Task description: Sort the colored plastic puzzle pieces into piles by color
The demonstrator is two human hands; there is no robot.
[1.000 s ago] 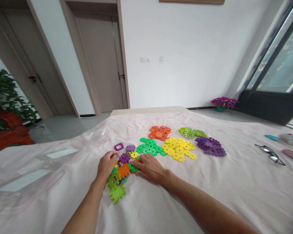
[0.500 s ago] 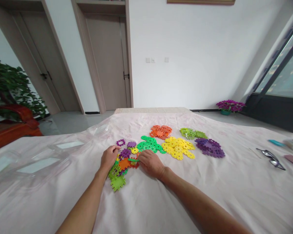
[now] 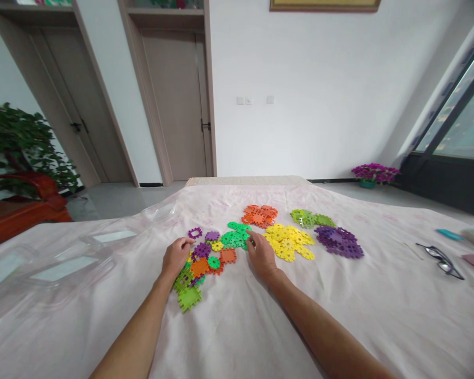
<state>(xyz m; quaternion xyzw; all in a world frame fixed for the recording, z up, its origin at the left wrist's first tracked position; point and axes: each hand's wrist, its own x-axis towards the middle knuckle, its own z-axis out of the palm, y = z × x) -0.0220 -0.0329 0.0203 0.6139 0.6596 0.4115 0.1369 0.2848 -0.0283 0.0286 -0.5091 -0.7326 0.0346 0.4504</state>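
Observation:
My left hand (image 3: 176, 258) rests beside a mixed heap of plastic interlocking pieces, its fingers bent together. Whether anything is in them is hidden. The heap includes a light-green square (image 3: 189, 298), an orange square (image 3: 199, 267), a purple gear-edged piece (image 3: 201, 250) and a green notched disc (image 3: 214, 262) lying flat. An orange-red square (image 3: 228, 256) sits at its right side, and a purple frame piece (image 3: 195, 232) lies beyond my left fingertips. My right hand (image 3: 262, 255) is at the right edge of the green disc pile (image 3: 235, 235), fingers apart and no piece visible between them.
Sorted piles of orange (image 3: 259, 216), yellow (image 3: 289, 242), light-green (image 3: 311, 218) and purple pieces (image 3: 338, 242) lie across the pale cloth (image 3: 237, 326). Clear plastic containers (image 3: 69, 267) stand at the left. Eyeglasses (image 3: 440, 260) lie at the right.
My right hand has moved right and away from the mixed heap to the green pile. The green disc seen edge-on near its fingers now lies flat on the heap. My left hand stays put.

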